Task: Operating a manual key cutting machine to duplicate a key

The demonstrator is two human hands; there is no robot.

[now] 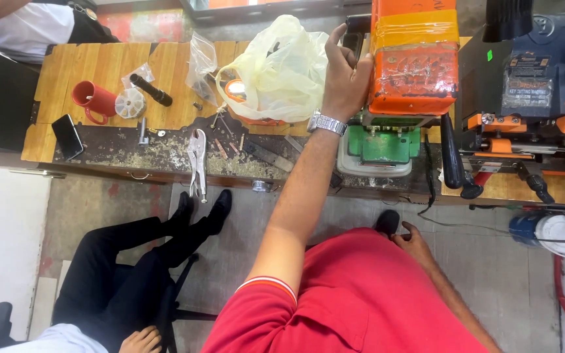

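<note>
right hand (pixel 415 243) resting open on thigh; left hand (pixel 342 77) grip loosely touching scuffed orange machine (pixel 413 65).

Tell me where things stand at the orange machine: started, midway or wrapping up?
Looks early. Done: nothing I can confirm; locking pliers and small metal pieces lie loose on the workbench. In hand: the left hand rests against the side of the taped orange machine, beside a yellowish plastic bag. The right hand sits low by the lap, holding nothing visible. Left: any actual work; none shows.
</note>
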